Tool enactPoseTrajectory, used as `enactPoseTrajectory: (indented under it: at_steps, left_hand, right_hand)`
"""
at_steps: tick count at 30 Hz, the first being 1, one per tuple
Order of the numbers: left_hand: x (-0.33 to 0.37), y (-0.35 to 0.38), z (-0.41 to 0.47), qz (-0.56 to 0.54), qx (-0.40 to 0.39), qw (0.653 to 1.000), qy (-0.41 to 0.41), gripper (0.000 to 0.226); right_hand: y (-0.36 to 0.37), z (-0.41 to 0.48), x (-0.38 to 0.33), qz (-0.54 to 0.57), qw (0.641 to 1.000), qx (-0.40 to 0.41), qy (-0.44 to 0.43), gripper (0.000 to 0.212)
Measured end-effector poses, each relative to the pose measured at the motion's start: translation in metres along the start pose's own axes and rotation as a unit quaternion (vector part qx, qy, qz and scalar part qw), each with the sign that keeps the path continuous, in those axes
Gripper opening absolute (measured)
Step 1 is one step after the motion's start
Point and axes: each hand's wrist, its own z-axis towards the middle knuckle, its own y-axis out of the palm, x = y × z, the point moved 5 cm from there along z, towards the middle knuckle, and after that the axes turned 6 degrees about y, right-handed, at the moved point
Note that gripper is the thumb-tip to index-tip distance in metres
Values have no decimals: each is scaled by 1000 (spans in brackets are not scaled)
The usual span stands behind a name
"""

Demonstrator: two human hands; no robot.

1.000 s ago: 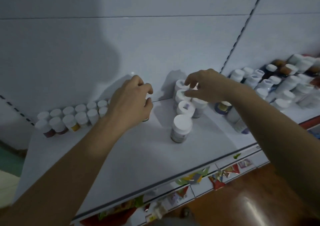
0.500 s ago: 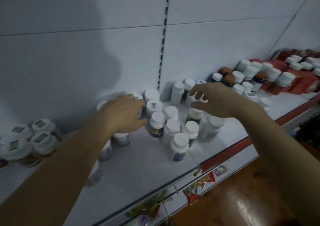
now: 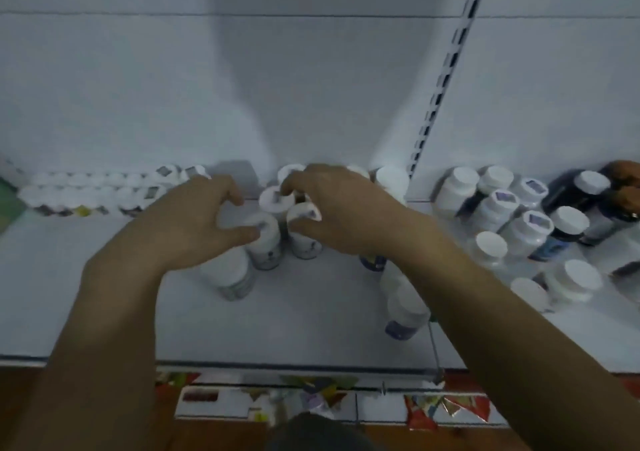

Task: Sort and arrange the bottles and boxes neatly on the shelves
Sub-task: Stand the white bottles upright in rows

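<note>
your left hand (image 3: 194, 222) and right hand (image 3: 341, 215) curl in from both sides round the white-capped bottles (image 3: 266, 243) at mid shelf (image 3: 311, 329), probably to squeeze them into a tight block; loose bottles (image 3: 526, 229) stand to the right.

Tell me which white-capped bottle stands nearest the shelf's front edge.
The white plastic bottle with the blue label, beside the right forearm; every other bottle stands farther back.

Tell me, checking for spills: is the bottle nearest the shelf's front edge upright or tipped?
Upright: the bottle stands on its base, white cap on top.
</note>
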Motion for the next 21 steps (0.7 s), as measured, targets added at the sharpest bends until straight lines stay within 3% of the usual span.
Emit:
enactPoseTrajectory:
  at_steps: [3,5,10,21]
  left_hand:
    - [-21,18,-23,-32,-39,997,-49,80]
    - [-25,37,-32,-45,-71,994,-73,93]
    - [-32,64,-37,-96,-43,991,-80,56]
    - [-47,45,-11,-68,-94,993,-7,48]
  right_hand:
    - [28,27,-22,-85,992,-91,-13,74]
    - [40,30,-22,-109,986,-124,10,77]
    - [51,23,-27,-55,993,-81,61,68]
    - [70,16,-33,-97,990,10,97,63]
